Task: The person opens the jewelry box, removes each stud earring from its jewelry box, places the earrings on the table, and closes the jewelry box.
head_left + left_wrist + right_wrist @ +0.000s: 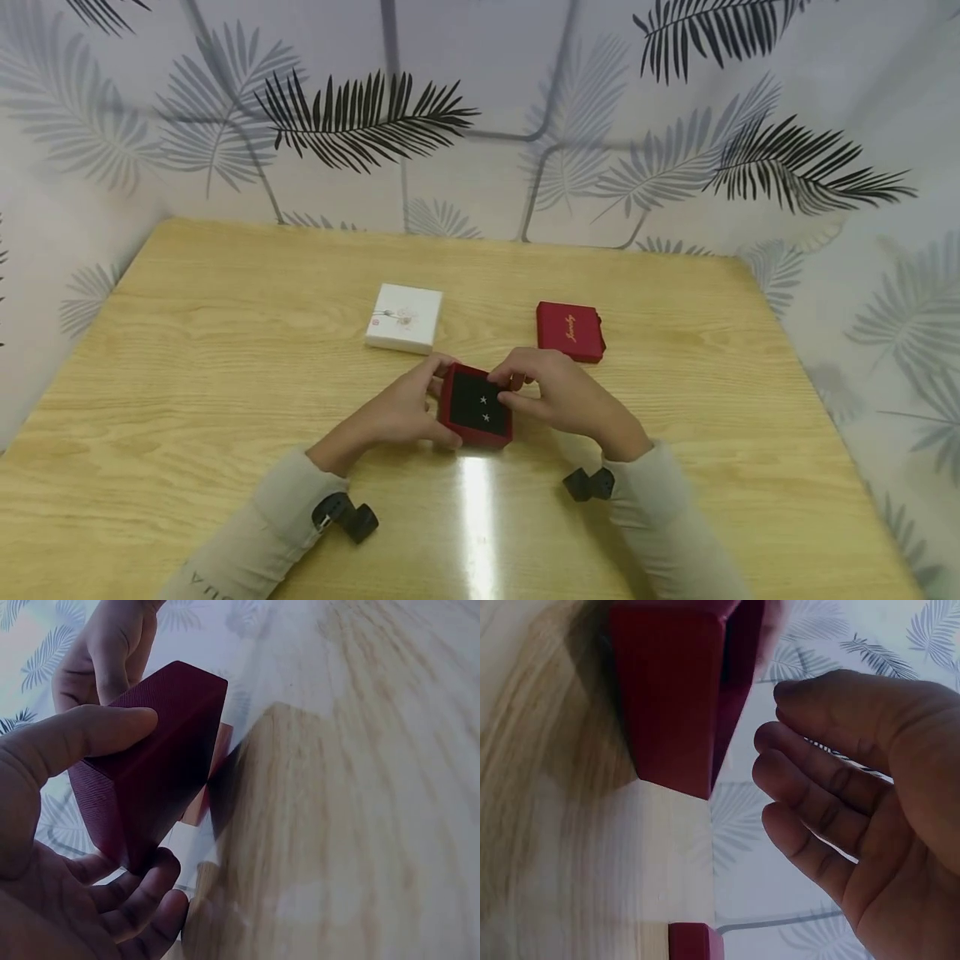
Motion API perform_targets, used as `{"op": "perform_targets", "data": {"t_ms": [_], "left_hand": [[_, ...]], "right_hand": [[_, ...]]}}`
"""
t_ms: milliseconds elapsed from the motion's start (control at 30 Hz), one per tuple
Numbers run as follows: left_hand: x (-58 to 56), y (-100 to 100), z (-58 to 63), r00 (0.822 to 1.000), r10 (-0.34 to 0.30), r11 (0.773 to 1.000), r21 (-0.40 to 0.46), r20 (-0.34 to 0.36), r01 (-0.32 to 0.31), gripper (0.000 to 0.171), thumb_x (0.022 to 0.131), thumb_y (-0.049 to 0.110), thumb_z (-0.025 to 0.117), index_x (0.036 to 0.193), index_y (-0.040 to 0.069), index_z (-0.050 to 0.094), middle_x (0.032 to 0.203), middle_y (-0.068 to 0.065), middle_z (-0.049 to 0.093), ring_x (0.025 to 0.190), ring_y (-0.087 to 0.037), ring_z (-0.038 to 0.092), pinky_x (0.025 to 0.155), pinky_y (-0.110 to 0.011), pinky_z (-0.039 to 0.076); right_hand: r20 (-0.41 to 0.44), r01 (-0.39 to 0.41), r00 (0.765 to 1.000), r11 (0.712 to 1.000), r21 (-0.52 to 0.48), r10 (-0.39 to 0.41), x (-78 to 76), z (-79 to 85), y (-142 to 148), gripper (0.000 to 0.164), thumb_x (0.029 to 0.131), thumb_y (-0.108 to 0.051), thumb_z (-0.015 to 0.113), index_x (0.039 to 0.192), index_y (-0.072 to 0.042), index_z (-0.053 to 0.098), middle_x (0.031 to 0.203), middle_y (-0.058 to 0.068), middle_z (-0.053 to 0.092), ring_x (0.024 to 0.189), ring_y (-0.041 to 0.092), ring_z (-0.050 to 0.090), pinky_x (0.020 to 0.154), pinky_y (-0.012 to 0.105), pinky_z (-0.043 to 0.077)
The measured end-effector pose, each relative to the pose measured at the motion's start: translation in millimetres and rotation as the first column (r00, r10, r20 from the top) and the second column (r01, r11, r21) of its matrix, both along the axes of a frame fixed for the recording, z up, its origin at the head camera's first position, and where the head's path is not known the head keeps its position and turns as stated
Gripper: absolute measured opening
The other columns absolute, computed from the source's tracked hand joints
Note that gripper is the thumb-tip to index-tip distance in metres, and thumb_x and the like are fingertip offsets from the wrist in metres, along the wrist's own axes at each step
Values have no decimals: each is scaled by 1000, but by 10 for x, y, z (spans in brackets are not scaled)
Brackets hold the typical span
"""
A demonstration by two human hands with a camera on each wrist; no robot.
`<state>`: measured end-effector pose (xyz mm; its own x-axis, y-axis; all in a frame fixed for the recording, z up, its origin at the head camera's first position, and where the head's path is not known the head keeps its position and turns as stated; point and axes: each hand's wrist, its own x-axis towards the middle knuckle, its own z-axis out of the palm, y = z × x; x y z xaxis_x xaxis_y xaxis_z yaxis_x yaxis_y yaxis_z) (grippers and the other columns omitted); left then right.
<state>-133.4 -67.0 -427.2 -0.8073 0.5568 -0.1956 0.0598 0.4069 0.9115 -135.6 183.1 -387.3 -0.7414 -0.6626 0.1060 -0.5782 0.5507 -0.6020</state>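
Note:
A small red jewelry box (480, 437) without a lid is tilted slightly above the wooden table or on it; I cannot tell which. Inside is a black insert (467, 404) bearing two small star-shaped earrings (484, 408). My left hand (405, 408) grips the box from the left, thumb on the near wall and fingers at the far side, as the left wrist view also shows on the red wall (172, 697). Over the box's right edge hovers my right hand (555, 390), its fingers (802, 772) loosely bent and thumb near them, with nothing visible between.
Behind the box, to the right, lies a red lid (570, 331) with gold lettering and a ribbon. A white box (405, 317) with a flower print lies back left. All are on a wooden table (225, 333) with leaf-patterned fabric around it.

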Motion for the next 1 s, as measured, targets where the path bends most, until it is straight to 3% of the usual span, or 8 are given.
{"op": "perform_targets", "data": {"t_ms": [100, 333, 433, 700, 867, 1000], "left_hand": [[2, 13, -1, 1000, -4, 1000, 5, -4, 4, 89, 67, 10, 90, 141, 10, 40, 135, -9, 55, 115, -23, 60, 92, -38, 46], [6, 68, 11, 999, 20, 1000, -8, -25, -21, 91, 65, 7, 91, 141, 11, 41, 129, -8, 54, 109, -20, 60, 88, -34, 46], [11, 87, 31, 998, 25, 1000, -15, -54, -26, 92, 63, 5, 92, 141, 10, 41, 132, -8, 49, 107, -19, 60, 93, -38, 47], [31, 91, 85, 995, 34, 998, -50, -98, -39, 95, 62, 8, 93, 141, 12, 42, 132, -6, 50, 106, -19, 60, 102, -44, 46], [53, 91, 87, 992, 58, 997, -40, -114, -62, 95, 60, 9, 94, 141, 13, 44, 133, -5, 53, 107, -20, 60, 94, -39, 48], [82, 82, 69, 986, 109, 994, -19, -123, -112, 96, 60, 13, 94, 144, 16, 46, 138, -3, 55, 108, -21, 63, 88, -37, 52]], "right_hand": [[-25, 5, 1000, 998, 59, -3, 5, -20, -46, 18, 88, -9, 74, 106, -6, 72, 99, 4, 73, 86, 12, 66, 80, 34, 59], [-122, 19, 993, 977, 214, 8, 10, -57, -106, 15, 87, -16, 76, 101, -13, 74, 95, 0, 72, 80, 11, 62, 73, 23, 53], [-149, 23, 989, 972, 233, 13, 5, -61, -117, 15, 85, -17, 78, 99, -13, 75, 94, 0, 73, 78, 11, 62, 72, 23, 54], [-180, 23, 983, 968, 250, 23, -16, -104, -141, 14, 84, -18, 80, 96, -12, 76, 90, 0, 73, 76, 9, 64, 70, 23, 55], [-179, 23, 984, 973, 230, 19, -3, -99, -154, 13, 84, -17, 80, 95, -11, 75, 90, 0, 73, 79, 10, 65, 75, 25, 55], [-257, 68, 966, 967, 246, -3, 28, -92, -151, 13, 83, -20, 81, 93, -13, 75, 88, -2, 73, 80, 11, 65, 76, 29, 47]]}}
